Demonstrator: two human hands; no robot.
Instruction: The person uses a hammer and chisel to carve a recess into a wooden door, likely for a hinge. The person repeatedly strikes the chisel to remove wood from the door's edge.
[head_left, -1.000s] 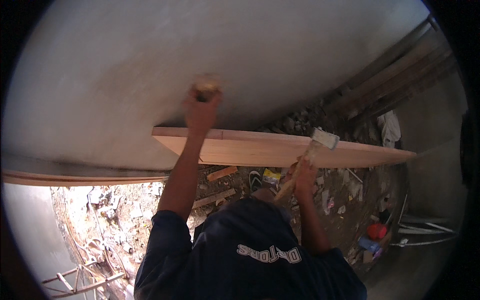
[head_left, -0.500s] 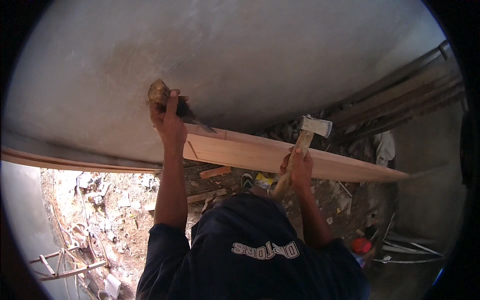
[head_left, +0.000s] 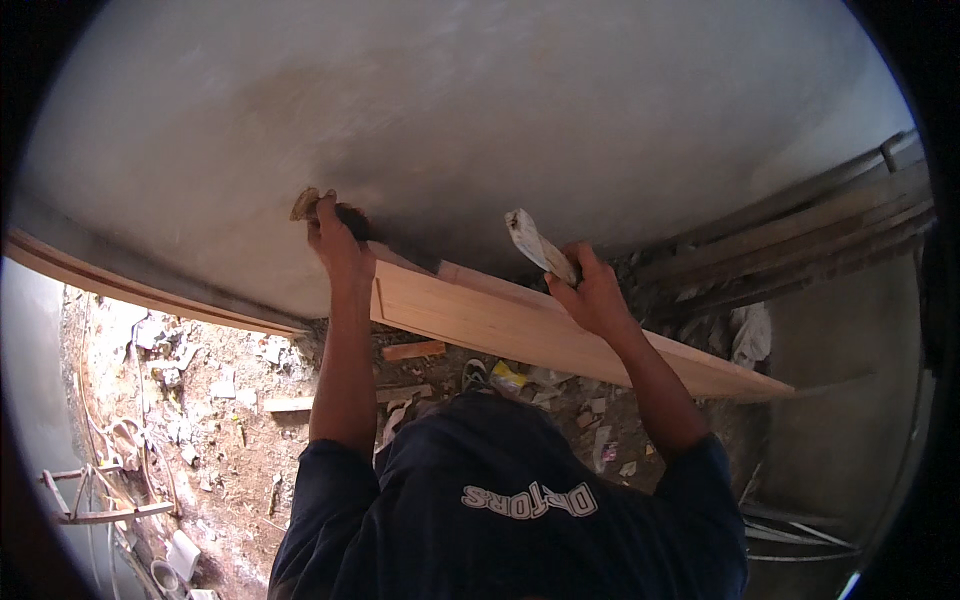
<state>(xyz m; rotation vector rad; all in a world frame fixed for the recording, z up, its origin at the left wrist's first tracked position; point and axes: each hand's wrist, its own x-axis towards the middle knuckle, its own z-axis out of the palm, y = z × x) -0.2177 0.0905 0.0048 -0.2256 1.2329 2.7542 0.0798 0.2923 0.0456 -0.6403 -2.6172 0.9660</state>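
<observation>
My left hand [head_left: 342,240] is closed round a chisel [head_left: 303,205] with a worn wooden handle. The dark lower part pokes out past my fingers, and its tip cannot be made out. Just under it lies the near end of a long pale wooden board [head_left: 500,312], standing on edge, with a shallow recess in its upper edge. My right hand [head_left: 590,290] grips a hatchet [head_left: 535,243] with a whitish metal head, raised over the board's middle. The hatchet's handle is mostly hidden by the hand. Hatchet and chisel are apart.
A grey plastered wall [head_left: 450,110] rises beyond the board. Dark timbers [head_left: 800,235] lie along it at right. A wooden frame edge [head_left: 150,285] runs at left. Offcuts [head_left: 413,350] and rubble cover the ground. A small ladder-like frame [head_left: 105,500] stands at lower left.
The hatchet has swung left and its head has turned, moving nearer the chisel. My left hand and the chisel handle have come slightly down; the whole view has shifted a little.
</observation>
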